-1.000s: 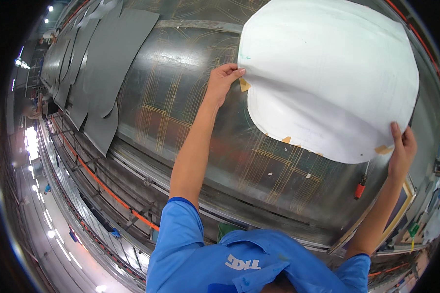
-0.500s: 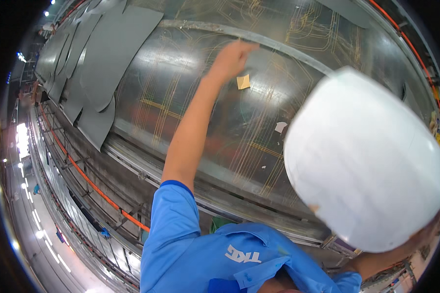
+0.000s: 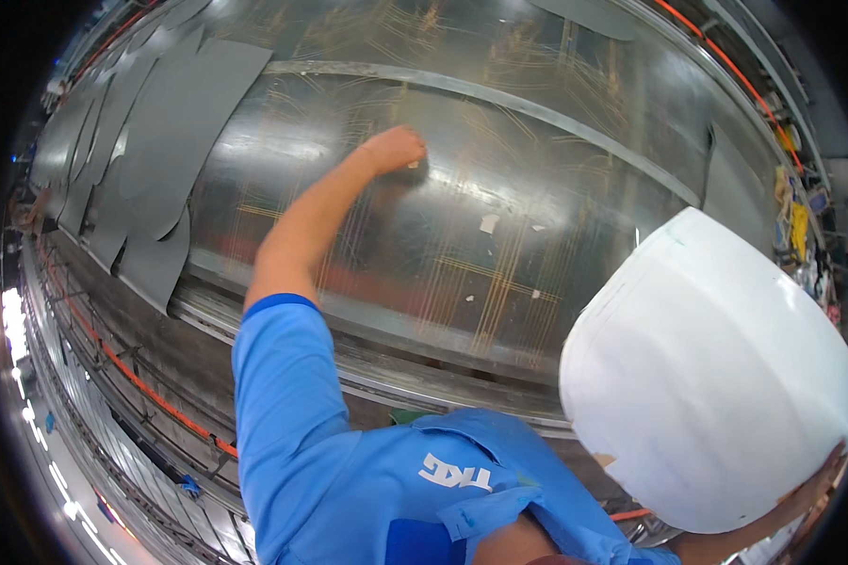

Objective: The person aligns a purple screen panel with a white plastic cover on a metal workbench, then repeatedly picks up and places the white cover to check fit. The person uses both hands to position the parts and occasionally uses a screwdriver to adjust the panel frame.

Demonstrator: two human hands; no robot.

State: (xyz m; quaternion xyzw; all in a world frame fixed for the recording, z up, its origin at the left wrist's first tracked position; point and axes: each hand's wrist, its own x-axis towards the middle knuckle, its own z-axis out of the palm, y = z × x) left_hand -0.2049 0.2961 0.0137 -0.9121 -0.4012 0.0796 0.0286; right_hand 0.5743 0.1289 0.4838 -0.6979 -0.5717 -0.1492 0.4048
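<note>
My left hand point(image 3: 396, 149) reaches out over the wide, shiny metal table point(image 3: 358, 254). Its fingers are closed, and a pale corner of the small yellow square piece point(image 3: 413, 166) shows at the fingertips; the rest is hidden by the hand. At the lower right, a large white sheet with rounded corners point(image 3: 711, 377) is held up above the table's near edge. My right hand point(image 3: 827, 476) grips that sheet by its outer edge, and most of its fingers are hidden behind it.
Overlapping grey sheets point(image 3: 174, 141) cover the table's left end. A raised metal strip point(image 3: 499, 99) crosses the far part. White scraps point(image 3: 489, 223) lie on the surface among yellow scratch lines. An orange tube point(image 3: 151, 381) runs along a rail at the left.
My left hand has come down onto the yellow square and its fingers have closed, hiding most of it. The white sheet has shifted a little down in view, still in my right hand.
</note>
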